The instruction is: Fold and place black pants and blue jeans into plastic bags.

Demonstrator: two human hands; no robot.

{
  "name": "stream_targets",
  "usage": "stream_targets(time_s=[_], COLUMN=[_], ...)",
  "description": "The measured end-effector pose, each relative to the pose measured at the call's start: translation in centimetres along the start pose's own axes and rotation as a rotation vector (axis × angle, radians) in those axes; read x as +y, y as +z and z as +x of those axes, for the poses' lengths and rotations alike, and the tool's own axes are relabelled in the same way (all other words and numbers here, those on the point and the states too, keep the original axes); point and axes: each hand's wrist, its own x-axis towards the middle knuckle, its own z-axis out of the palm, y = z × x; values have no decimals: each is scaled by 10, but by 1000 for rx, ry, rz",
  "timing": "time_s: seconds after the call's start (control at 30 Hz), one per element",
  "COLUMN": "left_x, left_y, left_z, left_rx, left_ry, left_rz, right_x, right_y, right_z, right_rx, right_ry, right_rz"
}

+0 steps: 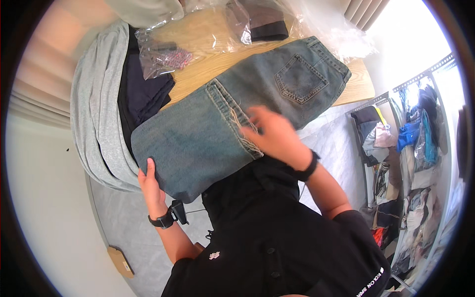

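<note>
Grey marbled floor (324, 153) shows R of the person, a lane betw. desk & rack; some more to the L. Wood desk (365, 85) runs across the top; its R corner juts out past the jeans, wood showing there & in a strip behind them. Metal rack (420, 76) stands at far R, packed w/ clothes, well apart from both hands.

Faded blue jeans (188, 133) lie diagonally: waistband & pocket end up R on the desk, folded leg part down L, sticking out over the near edge twd the person. Frayed hem crosses approx. the middle. Grey cloth (96, 109) drapes off the desk's L side, so room is tight there; dark folded cloth (143, 89) sits just beside it, close to the jeans. Clear plastic bag (161, 54) overlaps the dark cloth; brown-&-black bundle (267, 24) is at the back, under plastic.

L hand (152, 185) grips the jeans' lower L edge, thumb on top. R hand (272, 133) is over the frayed hem, fingers part-curled & blurred; can't tell if it pinches or only touches. 2 black wristbands, 1 per arm: L (162, 221), R (310, 168).
</note>
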Motion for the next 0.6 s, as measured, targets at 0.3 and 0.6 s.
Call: stream_targets(time_s=[0.3, 0.6], left_x=[16, 3], left_y=[0, 10], left_z=[-12, -3], left_rx=[-3, -66], left_ry=[-151, -66], left_rz=[-60, -98], right_x=[-7, -17], right_y=[38, -15], right_z=[39, 47], right_rx=[-122, -26], right_ry=[92, 45], right_rz=[-284, 211])
